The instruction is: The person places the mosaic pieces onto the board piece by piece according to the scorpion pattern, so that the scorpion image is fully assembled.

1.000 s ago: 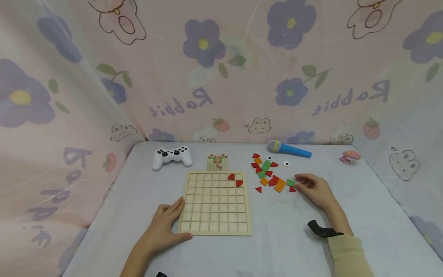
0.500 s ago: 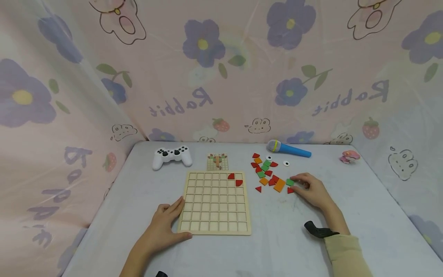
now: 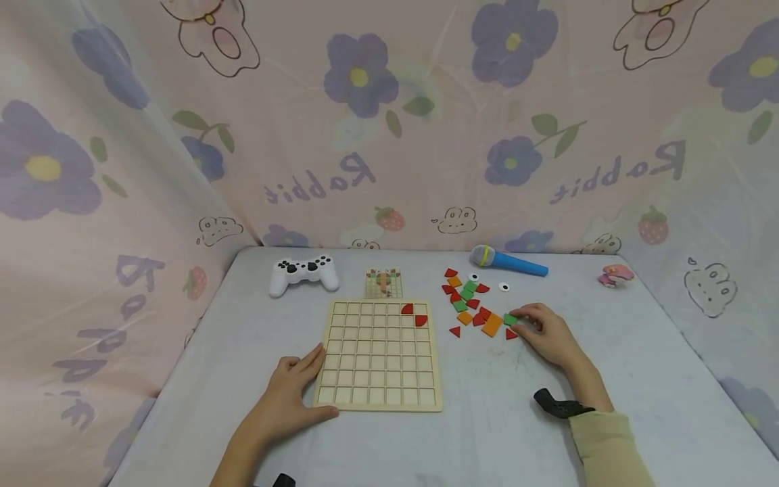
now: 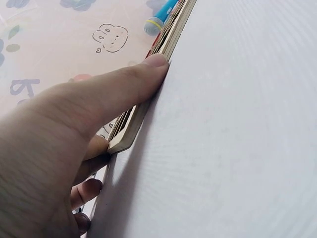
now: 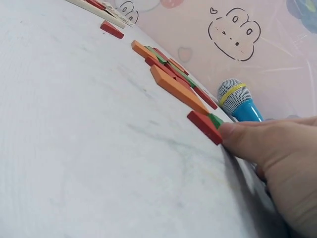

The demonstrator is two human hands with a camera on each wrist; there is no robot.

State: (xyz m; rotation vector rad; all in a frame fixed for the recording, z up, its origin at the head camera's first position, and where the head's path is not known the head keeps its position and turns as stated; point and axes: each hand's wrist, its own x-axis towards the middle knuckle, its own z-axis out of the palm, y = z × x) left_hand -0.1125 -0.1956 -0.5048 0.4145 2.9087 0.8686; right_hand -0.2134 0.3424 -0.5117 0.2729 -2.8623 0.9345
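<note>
Since the frame one second earlier, the right hand (image 3: 550, 336) has shifted slightly left, and the red triangle (image 3: 511, 334) has moved with it toward the orange rectangle (image 3: 492, 326). The thumb and index finger of this hand pinch the green square (image 3: 510, 319) at its edges; the square lies on the table (image 3: 487, 433), between the orange rectangle and the hand, with the red triangle just in front. The left hand (image 3: 286, 396) is extended, not clenched: its thumb bears on the near edge of the grid board (image 3: 377, 363), its fingers on the left edge. Two red quarter-circles (image 3: 421, 320) occupy the board: one in the top row, sixth column; one in the second row, seventh column. The patterned card (image 3: 383, 284) lies just beyond the board.
</note>
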